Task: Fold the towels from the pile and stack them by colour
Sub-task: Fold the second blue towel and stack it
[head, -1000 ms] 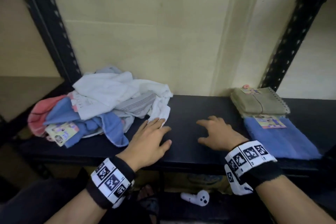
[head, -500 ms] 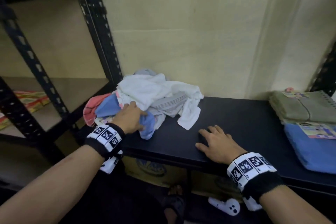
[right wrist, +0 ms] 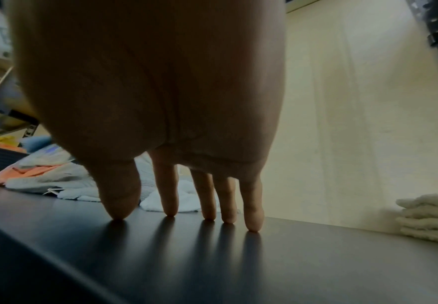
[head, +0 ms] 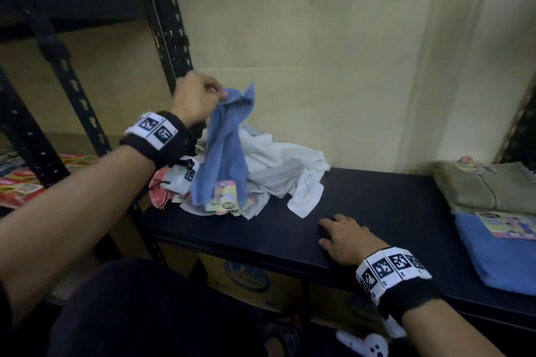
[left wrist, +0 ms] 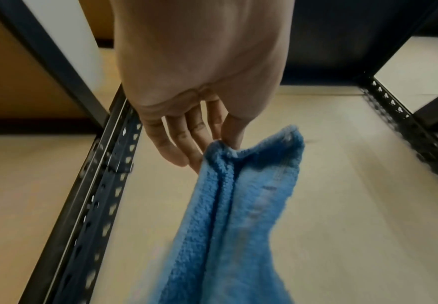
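My left hand (head: pixel 200 95) (left wrist: pixel 212 131) pinches the top edge of a blue towel (head: pixel 223 151) (left wrist: pixel 238 216) and holds it up above the pile (head: pixel 269 171). The towel hangs down with a paper label (head: pixel 224 197) at its lower end, which still touches the pile. The pile of white, grey-striped and pink towels lies at the left end of the black shelf (head: pixel 362 211). My right hand (head: pixel 345 236) (right wrist: pixel 186 205) rests on the shelf with straight fingertips and holds nothing. At the right end lie a folded olive towel (head: pixel 487 188) and, in front of it, a folded blue towel (head: pixel 499 255).
A black perforated upright (head: pixel 165 23) stands just left of my raised hand. A neighbouring shelf at the far left holds red and yellow packets (head: pixel 26 185). Under the shelf are a cardboard box (head: pixel 246 281) and a white controller (head: pixel 365 345). A beige wall backs the shelf.
My left hand went from flat on the shelf into the pile, took hold of the blue towel and lifted it. The right hand stayed put. The view swung left.
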